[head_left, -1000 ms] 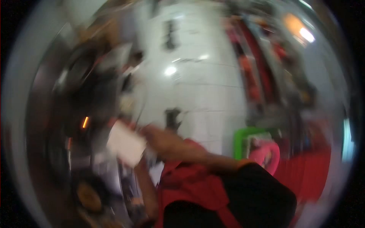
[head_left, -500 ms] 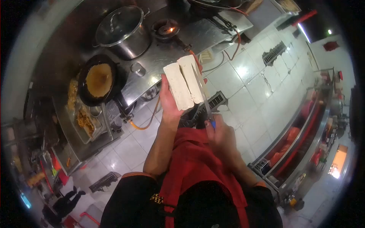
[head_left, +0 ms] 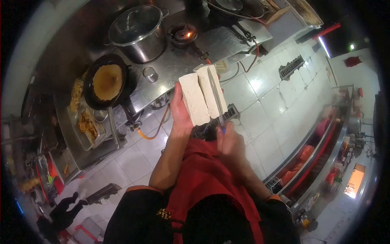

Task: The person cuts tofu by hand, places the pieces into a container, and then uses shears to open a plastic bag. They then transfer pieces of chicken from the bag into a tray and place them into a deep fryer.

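Observation:
Two long white blocks, perhaps tofu, lie side by side on my left hand (head_left: 181,110), which holds them from below and the left. A narrow gap parts the left block (head_left: 194,99) from the right block (head_left: 209,90). My right hand (head_left: 230,142) is closed around the blue handle of a knife (head_left: 216,95). The knife's blade lies along the top of the right block, pointing away from me. Most of my left fingers are hidden under the blocks.
A frying pan (head_left: 86,91) with a flat round pancake (head_left: 107,82) stands at left. Beyond are a lidded pot (head_left: 142,49), a lit burner (head_left: 183,35) and a metal cup (head_left: 150,74). A tray (head_left: 101,134) holds browned food. Shelving (head_left: 317,158) runs along the right.
The knife blade has moved from the right side of the blocks onto the top of the right block. The blocks have shifted slightly right and toward me, and the gap between them looks wider.

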Demonstrator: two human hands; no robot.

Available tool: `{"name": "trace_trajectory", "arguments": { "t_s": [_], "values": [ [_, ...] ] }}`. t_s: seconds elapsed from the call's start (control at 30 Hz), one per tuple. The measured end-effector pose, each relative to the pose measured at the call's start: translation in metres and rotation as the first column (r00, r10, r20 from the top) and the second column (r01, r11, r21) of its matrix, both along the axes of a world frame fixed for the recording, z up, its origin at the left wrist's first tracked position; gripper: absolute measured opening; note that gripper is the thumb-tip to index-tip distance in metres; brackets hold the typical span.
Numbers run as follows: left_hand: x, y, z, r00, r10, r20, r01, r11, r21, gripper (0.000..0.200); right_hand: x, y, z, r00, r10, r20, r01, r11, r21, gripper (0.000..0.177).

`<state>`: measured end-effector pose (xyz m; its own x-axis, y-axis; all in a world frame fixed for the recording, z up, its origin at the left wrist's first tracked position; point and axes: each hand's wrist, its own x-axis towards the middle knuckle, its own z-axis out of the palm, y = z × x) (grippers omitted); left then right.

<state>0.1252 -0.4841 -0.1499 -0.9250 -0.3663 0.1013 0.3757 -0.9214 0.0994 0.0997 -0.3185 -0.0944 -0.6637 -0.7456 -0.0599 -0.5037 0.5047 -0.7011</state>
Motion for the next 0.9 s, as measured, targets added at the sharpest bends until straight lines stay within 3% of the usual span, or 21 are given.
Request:
{"name": "trace_trajectory", "arguments": {
  "t_s": [0.17,0.23,0.37,0.43,0.5,0.57,0.63,0.73,0.9],
  "values": [
    [0.0,0.001,0.008,0.996,0.027,0.083,-0.023,0.998,-0.052,0.078,0.0,-0.007,0.001,0.998,-0.022,-0.056,0.024,0.999,0.03,0.015],
    [0.0,0.001,0.008,0.994,0.038,0.1,-0.029,0.996,-0.082,0.079,0.0,-0.007,-0.006,0.998,-0.008,-0.066,0.006,0.999,-0.033,0.016],
    [0.001,0.002,0.009,1.0,0.006,0.017,-0.006,1.0,-0.03,0.078,0.001,-0.016,-0.008,0.995,-0.024,-0.093,0.022,1.0,-0.021,0.018],
    [0.001,0.003,0.011,1.0,-0.001,-0.02,0.001,1.0,0.003,0.078,0.002,-0.021,-0.011,0.991,-0.132,0.03,0.126,0.98,0.152,0.025],
    [0.0,0.007,0.015,0.991,0.035,-0.132,-0.029,0.998,0.048,0.078,0.003,-0.024,-0.016,0.992,-0.126,-0.01,0.126,0.985,0.12,0.022],
    [0.001,0.009,0.02,0.994,0.043,-0.097,-0.038,0.998,0.051,0.081,0.001,-0.024,-0.027,0.991,-0.121,-0.048,0.125,0.988,0.088,0.02],
    [0.003,0.011,0.021,0.997,0.05,-0.061,-0.047,0.997,0.055,0.085,-0.003,-0.02,-0.04,0.985,0.026,-0.168,0.007,0.982,0.188,0.011],
    [0.004,0.011,0.021,0.997,0.072,-0.018,-0.072,0.997,-0.002,0.084,-0.007,-0.019,-0.039,0.966,0.138,-0.216,-0.119,0.988,0.098,0.013],
    [0.013,0.005,0.01,0.995,0.02,-0.102,-0.025,0.998,-0.051,0.078,-0.01,-0.02,-0.042,0.969,0.165,-0.182,-0.151,0.985,0.086,0.011]
  ]
}}
